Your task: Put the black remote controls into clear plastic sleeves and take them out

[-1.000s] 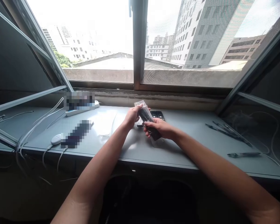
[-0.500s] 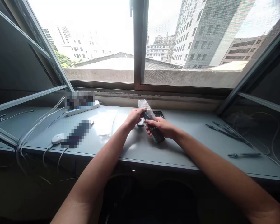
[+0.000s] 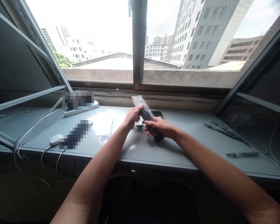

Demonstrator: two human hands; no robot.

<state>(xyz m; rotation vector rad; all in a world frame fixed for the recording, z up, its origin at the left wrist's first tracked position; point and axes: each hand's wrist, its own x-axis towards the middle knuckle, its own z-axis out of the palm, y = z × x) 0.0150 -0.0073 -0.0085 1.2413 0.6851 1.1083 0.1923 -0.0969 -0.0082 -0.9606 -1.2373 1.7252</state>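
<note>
A black remote control (image 3: 158,136) is held tilted above the desk, its upper end inside a clear plastic sleeve (image 3: 138,100). My left hand (image 3: 132,117) pinches the sleeve around the remote's far part, fingers closed. Wrapped about the remote's middle is my right hand (image 3: 162,125), with the thumb on top. Just behind lies another black item with rows of buttons (image 3: 156,114), partly covered by my right hand and the sleeve. Beneath my left hand a small pale and dark object (image 3: 139,123) shows only in part.
White sheets (image 3: 105,123) lie left of my hands on the grey desk (image 3: 189,152). Farther left are a white power strip (image 3: 80,109), a round white charger (image 3: 54,140), a blurred-out dark item (image 3: 76,135) and cables. Several pens (image 3: 228,132) lie to the right; a window stands behind.
The sleeve's loose end and my left hand have shifted slightly left, and the sleeve's end is a little higher. Both hands keep their hold.
</note>
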